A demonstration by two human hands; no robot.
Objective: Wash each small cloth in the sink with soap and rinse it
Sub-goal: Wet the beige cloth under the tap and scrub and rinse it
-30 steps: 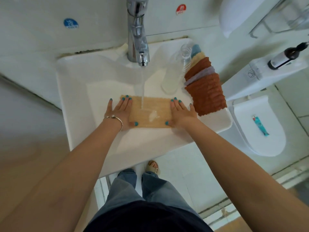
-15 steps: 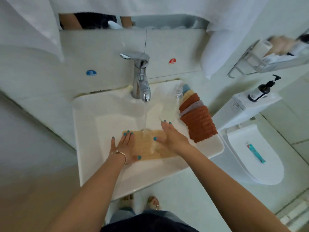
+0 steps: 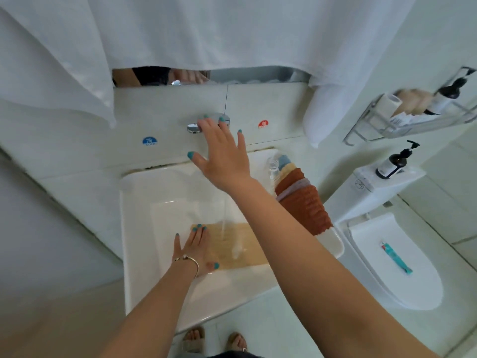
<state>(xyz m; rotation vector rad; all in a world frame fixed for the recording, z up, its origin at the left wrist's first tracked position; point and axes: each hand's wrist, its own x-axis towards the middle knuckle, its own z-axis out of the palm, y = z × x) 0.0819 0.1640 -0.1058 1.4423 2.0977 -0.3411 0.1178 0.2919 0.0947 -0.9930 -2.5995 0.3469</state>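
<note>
- A tan cloth (image 3: 236, 245) is spread flat on the bottom of the white sink (image 3: 144, 228), and it looks wet.
- A thin stream of water (image 3: 224, 223) is seen falling onto the cloth from above.
- The cloth is pressed down at its left end by the left hand (image 3: 196, 250). The fingers (image 3: 198, 232) are held straight and close together, flat on the cloth, and nothing is gripped.
- The right hand (image 3: 224, 156) is stretched up to the tap handle (image 3: 204, 124). Its fingers (image 3: 206, 125) are spread wide, and the tips are laid on the shiny handle. It cannot be told whether the handle is being pushed.
- A pile of folded cloths (image 3: 302, 202) is stacked on the right rim of the sink, just beside a clear bottle (image 3: 272, 167). Rust, lilac, yellow and blue ones can be seen. They look dry.
- No foam is seen on the tan cloth, so it is judged to be only wetted, not yet soaped.
- The task is judged to be near its start: one cloth is in the water, and the whole pile is still left to be washed and rinsed.
- A dark pump bottle (image 3: 392, 162) is stood on the toilet tank (image 3: 371, 187), well apart from the sink.
</note>
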